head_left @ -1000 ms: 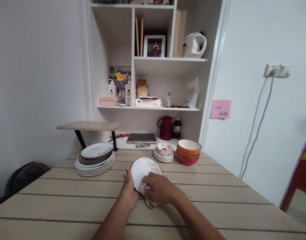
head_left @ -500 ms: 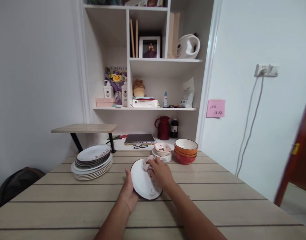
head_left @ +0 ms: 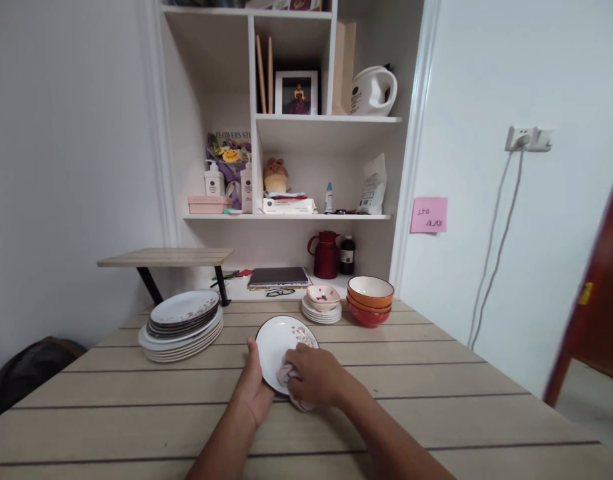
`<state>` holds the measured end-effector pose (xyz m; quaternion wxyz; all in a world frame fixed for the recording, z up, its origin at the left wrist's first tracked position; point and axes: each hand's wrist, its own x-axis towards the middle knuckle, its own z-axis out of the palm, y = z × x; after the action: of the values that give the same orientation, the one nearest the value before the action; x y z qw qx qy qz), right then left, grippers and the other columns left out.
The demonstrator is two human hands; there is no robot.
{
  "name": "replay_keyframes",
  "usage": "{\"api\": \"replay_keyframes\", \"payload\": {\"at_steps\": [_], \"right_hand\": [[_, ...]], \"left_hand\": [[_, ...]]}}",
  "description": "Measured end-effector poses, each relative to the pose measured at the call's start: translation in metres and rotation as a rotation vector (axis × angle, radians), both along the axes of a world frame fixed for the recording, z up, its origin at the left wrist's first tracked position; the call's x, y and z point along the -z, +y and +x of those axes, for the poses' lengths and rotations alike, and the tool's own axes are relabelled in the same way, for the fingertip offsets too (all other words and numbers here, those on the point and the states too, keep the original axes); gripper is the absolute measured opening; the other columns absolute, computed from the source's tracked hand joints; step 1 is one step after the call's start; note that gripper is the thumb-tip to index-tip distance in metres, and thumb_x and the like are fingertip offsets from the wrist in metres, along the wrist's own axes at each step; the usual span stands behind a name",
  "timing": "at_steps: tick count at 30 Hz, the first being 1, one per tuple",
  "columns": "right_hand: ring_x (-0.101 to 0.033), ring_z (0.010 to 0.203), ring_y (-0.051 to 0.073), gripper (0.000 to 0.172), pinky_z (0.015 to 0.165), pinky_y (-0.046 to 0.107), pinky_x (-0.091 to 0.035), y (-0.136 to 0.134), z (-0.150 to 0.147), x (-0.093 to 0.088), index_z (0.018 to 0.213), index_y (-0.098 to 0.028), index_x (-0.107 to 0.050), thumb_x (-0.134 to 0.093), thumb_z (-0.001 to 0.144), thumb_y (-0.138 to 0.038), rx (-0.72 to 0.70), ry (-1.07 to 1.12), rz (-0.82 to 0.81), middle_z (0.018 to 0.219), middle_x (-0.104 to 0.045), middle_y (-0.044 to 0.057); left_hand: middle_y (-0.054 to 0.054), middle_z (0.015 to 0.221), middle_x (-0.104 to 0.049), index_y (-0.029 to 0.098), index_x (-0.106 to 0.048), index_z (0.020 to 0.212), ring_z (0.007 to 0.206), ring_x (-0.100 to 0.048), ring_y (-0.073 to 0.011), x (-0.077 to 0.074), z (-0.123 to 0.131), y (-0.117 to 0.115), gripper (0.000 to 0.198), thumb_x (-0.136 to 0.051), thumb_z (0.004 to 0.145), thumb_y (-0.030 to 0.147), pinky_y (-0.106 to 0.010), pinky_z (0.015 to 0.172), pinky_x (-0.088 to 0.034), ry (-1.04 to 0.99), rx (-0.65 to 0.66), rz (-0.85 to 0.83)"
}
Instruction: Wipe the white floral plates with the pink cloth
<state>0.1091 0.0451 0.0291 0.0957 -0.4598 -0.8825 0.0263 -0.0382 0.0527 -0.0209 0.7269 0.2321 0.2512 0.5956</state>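
A white plate (head_left: 273, 343) with a dark rim and a brown floral print is tilted up above the wooden table. My left hand (head_left: 253, 387) grips its left edge, thumb on the near rim and the other fingers hidden beneath. A crumpled pale pink cloth (head_left: 285, 375) is bunched in my right hand (head_left: 316, 375), pressed on the lower right of the plate's face. Part of the cloth hangs over the plate's near edge.
At left a stack of plates (head_left: 183, 327) stands by a small raised wooden shelf (head_left: 166, 257). Beyond my hands are small saucers (head_left: 322, 316) topped by a pinkish dish (head_left: 323, 296), and stacked orange and red bowls (head_left: 370, 303). Behind lie glasses (head_left: 280, 292) and a laptop (head_left: 279, 276).
My right hand has moved the cloth from the plate's upper right down toward its near edge. The floral print now shows at the upper right instead of the bottom. My left hand still holds the plate.
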Motion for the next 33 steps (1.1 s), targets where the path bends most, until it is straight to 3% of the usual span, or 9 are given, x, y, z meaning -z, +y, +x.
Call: {"api": "replay_keyframes", "payload": {"at_steps": [5,8,12,20,23,28,33], "right_hand": [[-0.06,0.092,0.023,0.037,0.068,0.028,-0.037,0.004,0.001,0.001,0.108,-0.025,-0.061,-0.058,0.074,-0.039,-0.087,0.114,-0.074,0.108,-0.063,0.006],[-0.06,0.093,0.023,0.036,0.067,0.028,-0.037,0.008,0.009,0.0,0.105,-0.028,-0.062,-0.062,0.07,-0.038,0.05,0.114,-0.12,0.108,-0.065,0.004],[-0.061,0.091,0.024,0.029,0.067,0.029,-0.037,0.017,0.018,0.0,0.103,-0.028,-0.062,-0.058,0.074,-0.031,0.297,0.108,-0.086,0.105,-0.065,0.004],[-0.062,0.089,0.023,0.03,0.066,0.03,-0.04,0.039,-0.004,0.009,0.118,-0.025,-0.052,-0.047,0.088,-0.03,0.502,0.224,0.124,0.119,-0.053,0.01],[-0.06,0.095,0.024,0.033,0.069,0.031,-0.042,0.041,-0.014,0.012,0.12,-0.023,-0.051,-0.047,0.088,-0.03,0.439,0.292,0.144,0.123,-0.048,0.012],[-0.049,0.111,0.027,0.044,0.089,0.036,-0.04,0.042,-0.02,0.017,0.124,-0.022,-0.052,-0.057,0.082,-0.033,0.179,0.368,0.174,0.123,-0.049,0.013],[-0.045,0.113,0.026,0.038,0.094,0.039,-0.036,0.041,-0.014,0.021,0.124,-0.024,-0.055,-0.052,0.087,-0.032,-0.031,0.371,0.167,0.128,-0.048,0.012]], "left_hand": [[-0.017,0.124,-0.064,0.011,-0.051,0.134,0.121,-0.055,-0.0298,-0.008,0.003,-0.005,0.07,-0.041,0.085,0.06,-0.046,0.11,-0.033,0.001,-0.032,0.011],[-0.016,0.125,-0.064,0.014,-0.051,0.134,0.121,-0.055,-0.0305,-0.013,0.006,-0.008,0.071,-0.041,0.084,0.062,-0.048,0.11,-0.033,0.068,-0.095,-0.037],[-0.015,0.127,-0.062,0.017,-0.049,0.136,0.121,-0.055,-0.0304,-0.01,0.004,-0.005,0.069,-0.043,0.083,0.062,-0.049,0.109,-0.034,0.052,-0.052,-0.046],[-0.014,0.129,-0.061,0.02,-0.048,0.136,0.122,-0.054,-0.0292,-0.009,0.003,-0.005,0.066,-0.047,0.083,0.059,-0.048,0.108,-0.035,0.037,-0.014,-0.05],[-0.014,0.128,-0.063,0.02,-0.05,0.134,0.121,-0.055,-0.0284,-0.011,0.003,-0.007,0.067,-0.047,0.082,0.06,-0.045,0.108,-0.036,0.055,0.006,-0.039],[-0.013,0.126,-0.064,0.021,-0.05,0.135,0.119,-0.057,-0.0269,-0.008,0.003,-0.003,0.067,-0.047,0.082,0.061,-0.044,0.105,-0.039,0.025,0.034,-0.028],[-0.011,0.123,-0.066,0.022,-0.052,0.133,0.117,-0.058,-0.0255,-0.008,0.004,-0.005,0.064,-0.041,0.084,0.062,-0.042,0.103,-0.041,-0.021,0.037,-0.004]]}}
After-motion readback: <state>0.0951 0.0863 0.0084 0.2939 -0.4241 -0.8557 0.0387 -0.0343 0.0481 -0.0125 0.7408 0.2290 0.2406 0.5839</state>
